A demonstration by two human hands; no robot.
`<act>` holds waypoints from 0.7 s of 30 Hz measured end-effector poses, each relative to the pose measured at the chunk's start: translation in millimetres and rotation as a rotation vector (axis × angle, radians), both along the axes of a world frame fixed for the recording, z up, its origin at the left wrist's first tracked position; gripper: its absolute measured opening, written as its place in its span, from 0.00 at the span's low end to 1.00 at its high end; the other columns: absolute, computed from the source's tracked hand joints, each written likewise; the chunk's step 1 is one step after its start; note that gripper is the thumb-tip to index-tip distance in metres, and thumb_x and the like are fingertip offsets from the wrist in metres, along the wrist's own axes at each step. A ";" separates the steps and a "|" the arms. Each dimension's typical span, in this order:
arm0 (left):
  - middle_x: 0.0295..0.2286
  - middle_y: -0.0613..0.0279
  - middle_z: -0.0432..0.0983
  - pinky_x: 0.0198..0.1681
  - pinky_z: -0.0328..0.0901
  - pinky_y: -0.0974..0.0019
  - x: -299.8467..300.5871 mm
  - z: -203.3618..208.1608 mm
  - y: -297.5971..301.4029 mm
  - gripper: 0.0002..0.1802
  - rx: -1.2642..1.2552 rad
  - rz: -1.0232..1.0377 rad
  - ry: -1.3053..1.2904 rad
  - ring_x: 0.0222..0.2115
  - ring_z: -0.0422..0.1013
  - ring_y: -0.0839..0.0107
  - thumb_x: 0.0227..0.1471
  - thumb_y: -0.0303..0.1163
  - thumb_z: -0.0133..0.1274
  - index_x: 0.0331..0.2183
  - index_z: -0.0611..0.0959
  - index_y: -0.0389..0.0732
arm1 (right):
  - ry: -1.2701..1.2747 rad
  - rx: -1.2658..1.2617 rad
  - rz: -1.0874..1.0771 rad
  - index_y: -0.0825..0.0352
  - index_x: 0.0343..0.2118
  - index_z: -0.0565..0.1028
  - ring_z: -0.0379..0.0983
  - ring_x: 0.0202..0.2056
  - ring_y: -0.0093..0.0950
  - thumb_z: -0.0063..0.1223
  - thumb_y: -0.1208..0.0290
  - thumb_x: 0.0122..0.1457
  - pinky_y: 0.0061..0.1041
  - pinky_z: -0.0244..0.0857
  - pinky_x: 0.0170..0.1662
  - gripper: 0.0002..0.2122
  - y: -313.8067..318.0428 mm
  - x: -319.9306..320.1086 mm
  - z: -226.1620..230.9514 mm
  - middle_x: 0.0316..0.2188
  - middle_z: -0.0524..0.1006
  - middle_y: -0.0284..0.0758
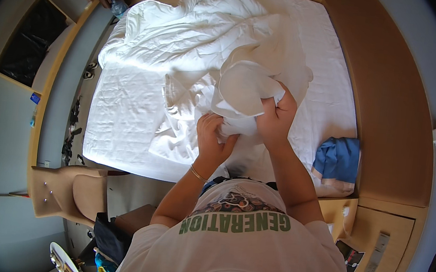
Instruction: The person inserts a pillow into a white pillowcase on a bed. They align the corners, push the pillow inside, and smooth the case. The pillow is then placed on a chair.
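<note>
**Both hands bunched in white bedding at the near edge of the bed**

Nearest us is our own white T-shirt [247,250] with green lettering, filling the low middle of the view. Our forearms rise out of it toward the bed [121,118]. A thin bracelet [197,174] sits on our left wrist.

To the near left stands a tan padded chair [70,191], with a dark bag [111,237] just right of it on the floor. To the near right a light wooden bedside unit [379,251] carries a dark leaflet [351,258].

Our left hand [214,135] is closed, fingers curled tight into a fold of the white cloth [243,92]. Our right hand [277,116] is closed too, gripping the same bundle from the right and a little farther away; the two hands nearly touch. The cloth is lifted into a rounded puff between and above them, over the near middle of the mattress.

On the near right edge of the bed lies a blue folded garment [339,158], apart from our hands. Farther off, a rumpled white duvet [187,33] spreads across the far left of the bed. Beyond the left edge, shoes [71,130] lie on the floor, and a dark open cupboard [29,42] stands at far left; we cannot tell its contents.
</note>
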State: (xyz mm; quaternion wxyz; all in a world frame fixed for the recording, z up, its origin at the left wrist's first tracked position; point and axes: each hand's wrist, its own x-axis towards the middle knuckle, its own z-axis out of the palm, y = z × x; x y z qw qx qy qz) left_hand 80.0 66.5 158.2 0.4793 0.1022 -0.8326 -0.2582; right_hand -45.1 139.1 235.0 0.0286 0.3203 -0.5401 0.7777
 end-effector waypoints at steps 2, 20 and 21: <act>0.30 0.55 0.73 0.47 0.59 0.53 -8.7 -3.0 -5.6 0.16 -0.113 0.035 -0.022 0.33 0.68 0.54 0.37 0.27 0.60 0.33 0.76 0.38 | -0.012 -0.040 -0.017 0.73 0.28 0.73 0.62 0.21 0.14 0.46 0.83 0.51 0.18 0.59 0.25 0.04 -2.9 -2.7 4.1 0.18 0.71 0.29; 0.28 0.56 0.73 0.35 0.64 0.66 -8.9 31.7 -41.1 0.12 0.494 -0.024 0.104 0.29 0.70 0.65 0.47 0.25 0.56 0.36 0.76 0.34 | 0.297 0.327 -0.045 0.70 0.22 0.64 0.62 0.21 0.38 0.55 0.78 0.46 0.31 0.58 0.26 0.09 -14.0 -12.5 -33.9 0.19 0.63 0.42; 0.28 0.56 0.74 0.35 0.64 0.66 -12.8 45.6 -46.1 0.12 0.505 -0.106 0.030 0.28 0.70 0.66 0.47 0.27 0.56 0.35 0.76 0.34 | 0.302 0.352 -0.042 0.70 0.22 0.63 0.61 0.21 0.39 0.55 0.78 0.45 0.32 0.57 0.26 0.10 -13.6 -8.5 -37.1 0.19 0.63 0.42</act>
